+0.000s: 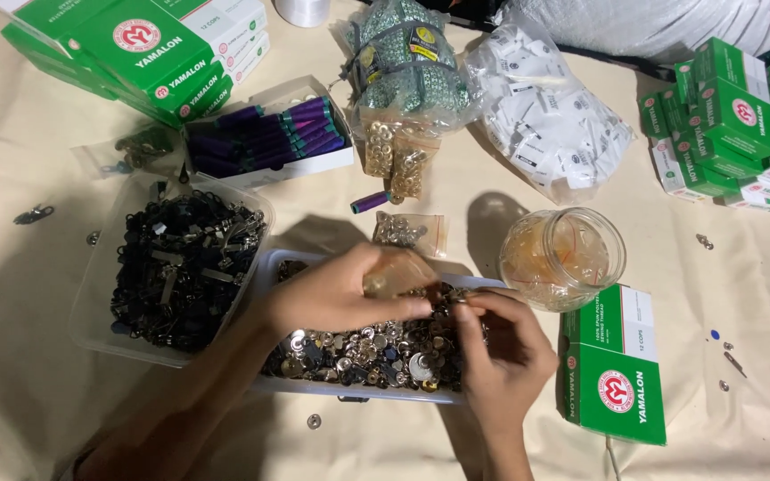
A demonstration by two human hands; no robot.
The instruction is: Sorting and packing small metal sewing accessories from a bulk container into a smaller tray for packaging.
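Head view: at lower centre of the frame, the left hand (340, 292) grips a small clear plastic bag (396, 272) over the tray of mixed metal buttons (367, 349), fingers closed on the bag. The right hand (503, 349) pinches what appears to be a button at the bag mouth, fingertips nearly shut. Keep the bag mouth directly above the tray so dropped pieces fall back in.

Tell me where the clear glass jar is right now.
In the head view, the clear glass jar stands right of centre on the cloth, just beyond the right hand, with a green box immediately in front of it.
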